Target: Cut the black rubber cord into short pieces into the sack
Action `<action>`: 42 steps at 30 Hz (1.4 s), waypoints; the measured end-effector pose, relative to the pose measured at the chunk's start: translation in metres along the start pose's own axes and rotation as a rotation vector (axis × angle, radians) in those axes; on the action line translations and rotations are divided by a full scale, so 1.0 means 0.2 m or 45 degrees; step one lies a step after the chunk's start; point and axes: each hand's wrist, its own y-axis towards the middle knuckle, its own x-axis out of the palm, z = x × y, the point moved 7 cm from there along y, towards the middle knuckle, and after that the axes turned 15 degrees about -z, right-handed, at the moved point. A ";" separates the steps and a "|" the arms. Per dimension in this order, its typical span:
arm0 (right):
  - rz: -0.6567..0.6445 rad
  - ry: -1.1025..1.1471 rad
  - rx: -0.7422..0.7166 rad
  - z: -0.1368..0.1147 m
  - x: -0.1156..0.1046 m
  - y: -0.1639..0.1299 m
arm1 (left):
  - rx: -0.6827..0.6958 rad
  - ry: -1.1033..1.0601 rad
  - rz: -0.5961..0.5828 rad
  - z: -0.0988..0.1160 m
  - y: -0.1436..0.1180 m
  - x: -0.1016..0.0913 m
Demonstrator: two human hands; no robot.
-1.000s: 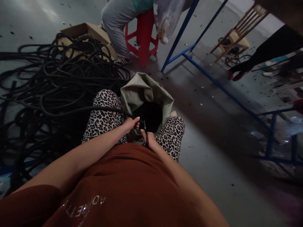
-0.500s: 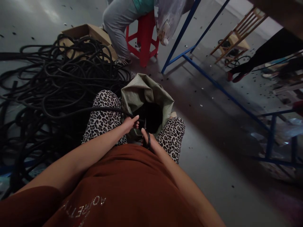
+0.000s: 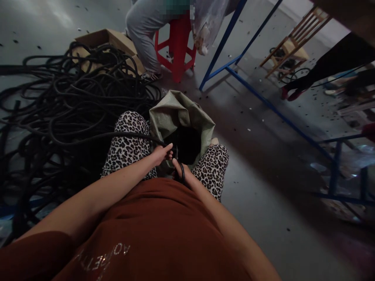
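Note:
My left hand (image 3: 163, 154) is closed on a black rubber cord (image 3: 131, 135), which runs in from the left across my knee. Close beside it, my right hand (image 3: 182, 170) grips black-handled scissors (image 3: 183, 173). Their blades point up and away from me, near the cord just past my left fingers; whether they touch it I cannot tell. Both hands are over the near rim of an open grey-green sack (image 3: 202, 117) between my knees. The sack's inside is dark, so its contents cannot be made out.
A big tangle of black cord (image 3: 79, 105) covers the floor at left, partly over a cardboard box (image 3: 123, 41). A person sits on a red stool (image 3: 177, 50) ahead. A blue metal frame (image 3: 263, 103) stands at right, with a wooden chair (image 3: 293, 45) and another person's legs beyond.
My right hand and the scissors have shifted slightly left, closer to my left hand. My left hand keeps its hold on the cord in nearly the same place.

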 end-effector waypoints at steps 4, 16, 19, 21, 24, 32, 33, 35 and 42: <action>-0.047 -0.062 -0.013 -0.01 0.01 0.02 | -0.012 0.003 0.002 -0.02 0.00 0.00; -0.008 0.015 0.020 0.00 0.01 0.01 | 0.019 0.069 0.022 -0.02 -0.01 0.00; 0.021 0.049 0.049 0.01 0.00 0.00 | 0.142 0.178 0.032 0.03 -0.03 -0.01; 0.038 0.072 0.058 0.01 -0.01 0.00 | 0.230 0.219 0.051 0.07 -0.04 -0.02; 0.043 0.099 0.051 0.00 -0.01 -0.01 | 0.299 0.230 0.102 0.11 -0.07 -0.03; 0.048 0.233 0.046 -0.03 -0.01 -0.02 | 0.178 0.188 0.112 0.09 -0.05 -0.02; 0.046 0.233 0.047 -0.03 -0.01 -0.02 | 0.168 0.179 0.110 0.09 -0.05 -0.02; 0.046 0.230 0.046 -0.03 -0.01 -0.02 | 0.158 0.165 0.102 0.09 -0.04 -0.03; 0.070 0.227 0.049 -0.02 -0.02 -0.02 | 0.176 0.196 0.064 0.08 -0.02 -0.04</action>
